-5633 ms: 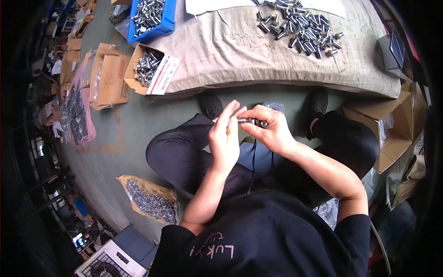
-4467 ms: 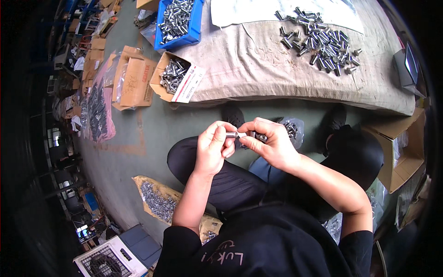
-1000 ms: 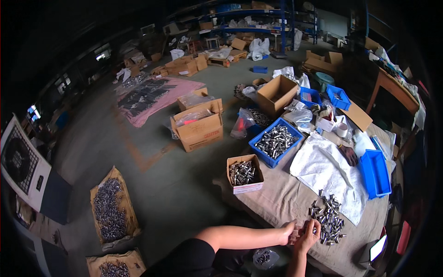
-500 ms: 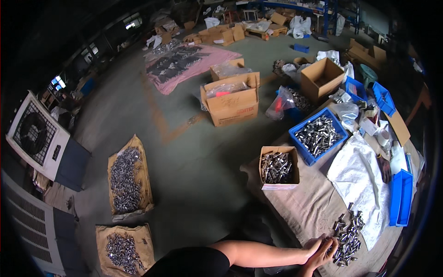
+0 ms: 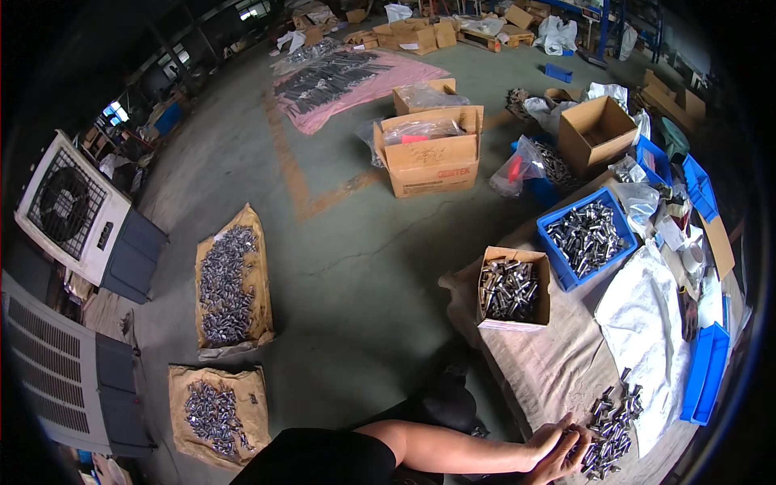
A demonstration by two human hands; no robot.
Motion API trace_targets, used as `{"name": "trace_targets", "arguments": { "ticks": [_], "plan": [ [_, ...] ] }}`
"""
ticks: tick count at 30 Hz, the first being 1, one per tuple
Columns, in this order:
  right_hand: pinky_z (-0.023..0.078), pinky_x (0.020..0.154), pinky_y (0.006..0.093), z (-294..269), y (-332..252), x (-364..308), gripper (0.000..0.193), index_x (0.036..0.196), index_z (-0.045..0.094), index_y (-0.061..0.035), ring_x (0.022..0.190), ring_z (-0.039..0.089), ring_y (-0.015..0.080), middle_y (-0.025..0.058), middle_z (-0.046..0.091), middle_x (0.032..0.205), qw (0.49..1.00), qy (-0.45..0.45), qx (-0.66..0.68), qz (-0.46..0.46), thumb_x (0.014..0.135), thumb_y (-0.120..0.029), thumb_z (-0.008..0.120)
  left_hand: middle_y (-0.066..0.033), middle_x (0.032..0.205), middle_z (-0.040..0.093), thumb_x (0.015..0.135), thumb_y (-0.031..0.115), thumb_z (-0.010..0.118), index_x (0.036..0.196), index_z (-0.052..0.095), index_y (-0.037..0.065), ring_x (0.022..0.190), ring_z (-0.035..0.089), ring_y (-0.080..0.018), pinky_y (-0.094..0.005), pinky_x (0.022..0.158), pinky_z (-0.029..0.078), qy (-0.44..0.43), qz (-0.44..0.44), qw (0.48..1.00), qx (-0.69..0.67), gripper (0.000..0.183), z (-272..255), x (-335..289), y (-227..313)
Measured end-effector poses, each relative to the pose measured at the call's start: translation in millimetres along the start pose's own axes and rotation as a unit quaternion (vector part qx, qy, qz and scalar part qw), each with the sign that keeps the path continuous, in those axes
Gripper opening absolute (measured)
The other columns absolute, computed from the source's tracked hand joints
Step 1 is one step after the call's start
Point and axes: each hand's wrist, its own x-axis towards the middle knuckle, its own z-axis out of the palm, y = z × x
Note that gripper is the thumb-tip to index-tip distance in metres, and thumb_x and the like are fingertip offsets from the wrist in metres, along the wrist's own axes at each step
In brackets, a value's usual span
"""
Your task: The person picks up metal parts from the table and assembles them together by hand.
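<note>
Metal fittings are held in a small cardboard box, more in a blue bin; both hands are pressed together at a loose pile of fittings, finger state unclear.

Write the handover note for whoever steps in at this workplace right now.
Both hands reach together to the pile of metal parts on the cloth-covered table; left and right overlap, so any grip is unclear.
More parts fill the small cardboard box, the blue bin and two floor sheets.
The pile on the table is still loose; how much is done cannot be judged.
</note>
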Motion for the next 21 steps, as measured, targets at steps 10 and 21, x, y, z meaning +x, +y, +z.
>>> {"name": "trace_targets", "arguments": {
  "ticks": [10, 21],
  "plan": [
    [0.044, 0.062, 0.0256, 12, -18, -3, 0.003, 0.081, 0.057, 0.0012, 0.066, 0.053, 0.0158, 0.0084, 0.058, 0.075, 0.998, 0.001, -0.051, -0.029, 0.078, 0.000, 0.058, -0.0048, 0.083, 0.060, 0.089, 0.040, 0.040, 0.086, 0.059, 0.004, 0.077, 0.054, -0.0143, -0.0265, 0.070, 0.043, 0.036, -0.125, 0.984, 0.124, 0.040, -16, 27, -20],
    [0.041, 0.069, 0.0235, 6, -4, 5, 0.007, 0.088, 0.054, 0.0005, 0.074, 0.050, 0.0154, 0.0061, 0.055, 0.082, 0.987, 0.090, -0.131, 0.027, 0.082, 0.001, 0.053, -0.0133, 0.084, 0.062, 0.082, 0.024, 0.044, 0.087, 0.061, 0.005, 0.078, 0.057, -0.0210, -0.0356, 0.067, 0.045, 0.101, -0.140, 0.979, 0.105, 0.027, -1, 31, -38]
  ]
}}
